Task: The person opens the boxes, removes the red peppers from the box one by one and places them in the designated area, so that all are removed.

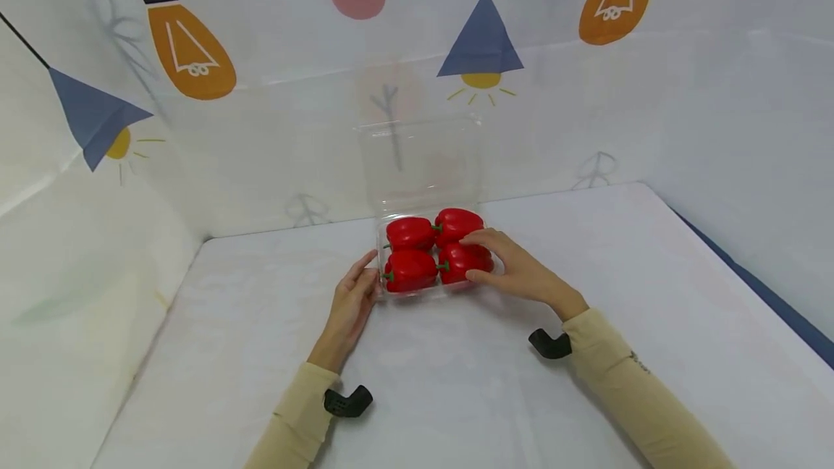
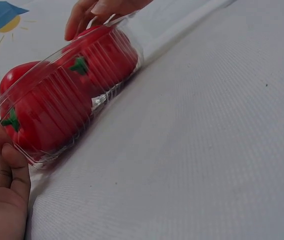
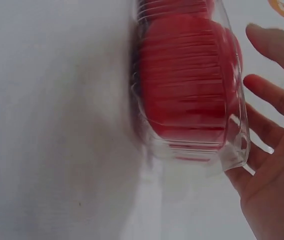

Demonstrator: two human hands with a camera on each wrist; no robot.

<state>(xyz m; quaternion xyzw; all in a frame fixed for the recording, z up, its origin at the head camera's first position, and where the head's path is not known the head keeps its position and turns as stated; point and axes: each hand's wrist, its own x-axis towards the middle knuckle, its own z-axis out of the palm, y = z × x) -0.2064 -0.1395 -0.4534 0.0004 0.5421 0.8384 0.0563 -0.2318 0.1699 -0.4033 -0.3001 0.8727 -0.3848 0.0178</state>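
A clear plastic clamshell box (image 1: 407, 294) stands on the white table with its lid (image 1: 423, 165) raised at the back. In it lie several red bell peppers with green stems, in two rows: front left (image 1: 412, 271), back left (image 1: 410, 234), back right (image 1: 458, 223) and front right (image 1: 470, 260). My left hand (image 1: 352, 306) holds the box's left rim near the front corner, fingertips at the edge in the left wrist view. Above the front right pepper is my right hand (image 1: 521, 270), its thumb and fingers spread apart; the right wrist view shows them loosely extended beside the rim.
The white table (image 1: 274, 339) meets a pale curtain (image 1: 293, 136) printed with lamps and bulbs, close behind the lid. A black curved piece (image 1: 348, 402) is at the left sleeve, and a similar one (image 1: 549, 344) is at the right sleeve.
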